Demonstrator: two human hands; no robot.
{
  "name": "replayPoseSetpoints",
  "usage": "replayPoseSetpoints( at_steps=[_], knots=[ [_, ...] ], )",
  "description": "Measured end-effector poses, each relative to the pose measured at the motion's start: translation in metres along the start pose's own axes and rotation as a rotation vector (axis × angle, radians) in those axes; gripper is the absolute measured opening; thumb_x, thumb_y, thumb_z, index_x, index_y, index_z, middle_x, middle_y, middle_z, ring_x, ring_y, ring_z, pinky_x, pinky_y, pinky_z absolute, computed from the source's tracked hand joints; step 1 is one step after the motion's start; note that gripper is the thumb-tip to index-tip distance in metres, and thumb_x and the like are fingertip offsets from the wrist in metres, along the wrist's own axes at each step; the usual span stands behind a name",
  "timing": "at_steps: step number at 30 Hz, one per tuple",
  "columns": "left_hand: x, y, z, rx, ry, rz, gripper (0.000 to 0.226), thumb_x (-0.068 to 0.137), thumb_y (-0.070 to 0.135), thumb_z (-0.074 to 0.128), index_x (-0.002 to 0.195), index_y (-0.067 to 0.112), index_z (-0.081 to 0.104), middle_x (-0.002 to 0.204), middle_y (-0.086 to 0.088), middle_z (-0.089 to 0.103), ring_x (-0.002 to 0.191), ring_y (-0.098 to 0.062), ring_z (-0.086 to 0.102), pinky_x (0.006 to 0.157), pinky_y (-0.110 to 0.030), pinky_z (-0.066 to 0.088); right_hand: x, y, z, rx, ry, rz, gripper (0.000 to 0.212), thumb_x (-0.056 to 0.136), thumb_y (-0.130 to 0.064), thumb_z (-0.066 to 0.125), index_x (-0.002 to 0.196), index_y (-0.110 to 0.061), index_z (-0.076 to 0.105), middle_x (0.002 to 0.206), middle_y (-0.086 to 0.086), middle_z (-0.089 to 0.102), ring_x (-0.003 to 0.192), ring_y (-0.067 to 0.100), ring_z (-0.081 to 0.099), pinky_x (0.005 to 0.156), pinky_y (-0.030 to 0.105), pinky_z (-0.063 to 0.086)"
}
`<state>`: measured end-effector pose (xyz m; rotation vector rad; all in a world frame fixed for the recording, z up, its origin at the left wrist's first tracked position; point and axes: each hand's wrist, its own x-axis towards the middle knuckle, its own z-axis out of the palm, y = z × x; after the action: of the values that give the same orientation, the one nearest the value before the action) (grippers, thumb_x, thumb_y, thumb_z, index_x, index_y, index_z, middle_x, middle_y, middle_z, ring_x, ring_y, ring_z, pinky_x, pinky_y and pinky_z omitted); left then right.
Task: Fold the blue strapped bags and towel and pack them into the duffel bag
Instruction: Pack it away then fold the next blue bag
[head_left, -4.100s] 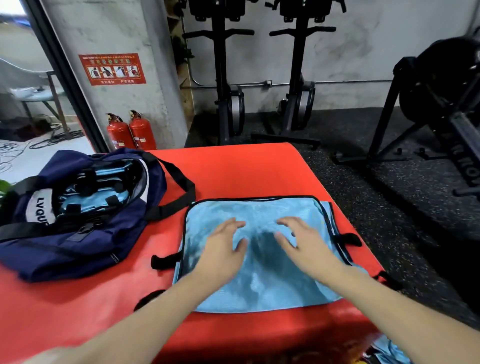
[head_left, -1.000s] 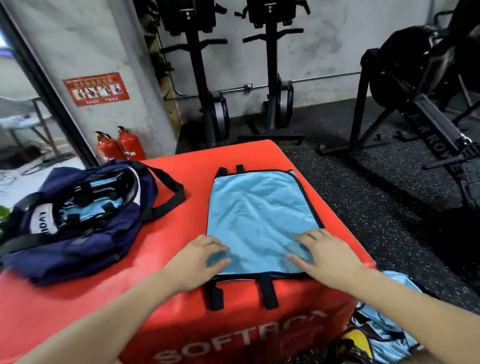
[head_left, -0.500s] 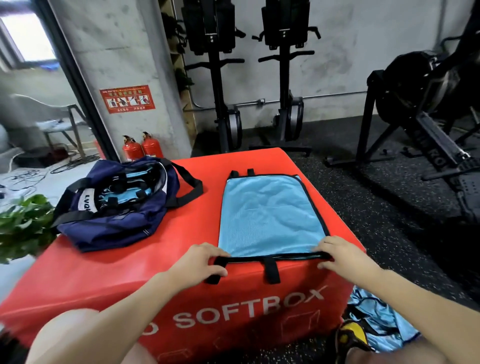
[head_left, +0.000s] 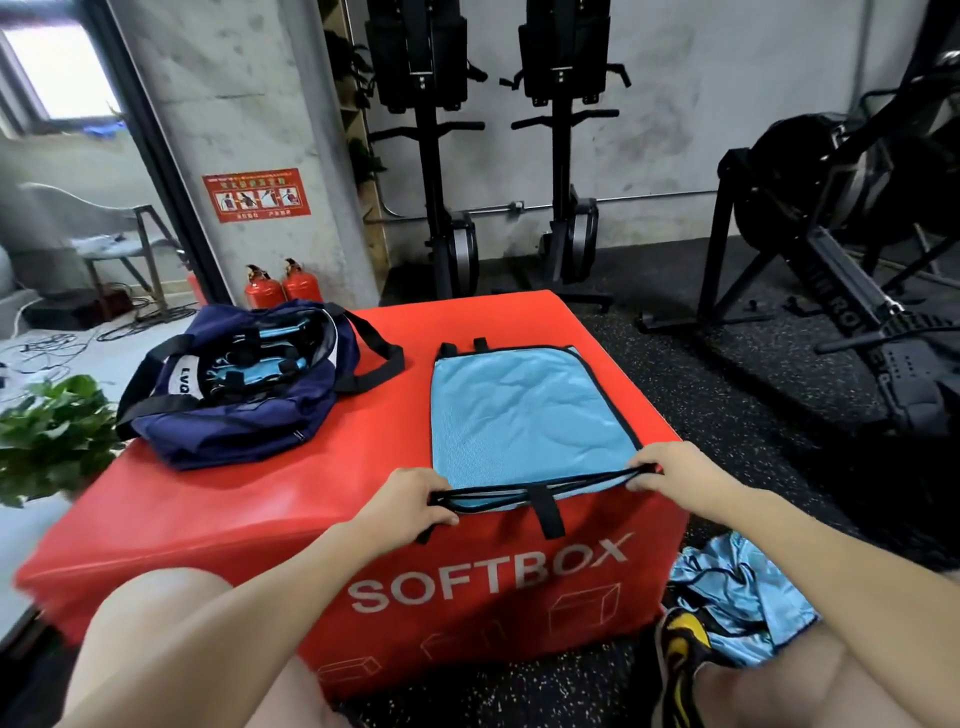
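Observation:
A light blue bag with black trim and straps (head_left: 524, 415) lies flat on the red soft box (head_left: 249, 499), its near edge at the box's front. My left hand (head_left: 410, 501) pinches the near left corner and my right hand (head_left: 670, 475) pinches the near right corner, lifting that edge slightly. One black strap (head_left: 545, 512) hangs over the box front. The navy duffel bag (head_left: 234, 395) sits open at the back left of the box, with folded blue strapped bags (head_left: 249, 364) inside. More blue fabric (head_left: 737, 592) lies crumpled on the floor at the right.
A leafy plant (head_left: 52, 431) stands left of the box. Two red fire extinguishers (head_left: 280, 286) stand by the pillar behind. Black gym machines (head_left: 831, 249) fill the back and right. My knees are in the foreground and a yellow-black shoe (head_left: 680, 649) is near the floor fabric.
The bag was wide across the box, then turned lengthwise. My hands slid from pressing its top to its near corners, and now pinch and raise the near edge.

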<state>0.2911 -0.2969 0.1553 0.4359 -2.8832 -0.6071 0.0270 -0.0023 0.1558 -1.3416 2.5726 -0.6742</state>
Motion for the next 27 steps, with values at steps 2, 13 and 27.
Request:
replayPoseSetpoints(
  at_steps=[2,13,27],
  knots=[
    [-0.003,0.001,-0.004,-0.053,0.031,-0.026,0.027,0.071,0.032,0.087,0.071,0.012,0.070,0.069,0.007,0.055,0.068,-0.002,0.052,0.061,-0.016,0.034,-0.004,-0.004,-0.009,0.091,-0.006,0.022,0.012,0.084,-0.022,0.081,0.087,-0.031,0.073,0.081,-0.019,0.071,0.080,0.000,0.061,0.070,0.009,0.039],
    [0.001,0.014,-0.058,-0.649,0.110,-0.137,0.017,0.082,0.014,0.082,0.070,0.024,0.075,0.061,0.010,0.062,0.058,-0.001,0.051,0.055,-0.015,0.038,0.024,-0.018,-0.051,0.766,-0.206,0.149,0.051,0.060,-0.030,0.093,0.101,-0.004,0.077,0.110,0.027,0.071,0.099,0.031,0.067,0.095,0.044,0.047],
    [0.144,-0.037,-0.052,-0.569,0.358,-0.202,0.012,0.083,0.031,0.074,0.094,0.025,0.072,0.092,0.003,0.076,0.095,-0.019,0.071,0.089,-0.042,0.053,0.164,-0.006,-0.037,0.782,0.055,0.154,0.010,0.089,-0.015,0.073,0.084,-0.006,0.074,0.080,-0.004,0.074,0.076,0.004,0.064,0.071,0.014,0.047]
  ],
)
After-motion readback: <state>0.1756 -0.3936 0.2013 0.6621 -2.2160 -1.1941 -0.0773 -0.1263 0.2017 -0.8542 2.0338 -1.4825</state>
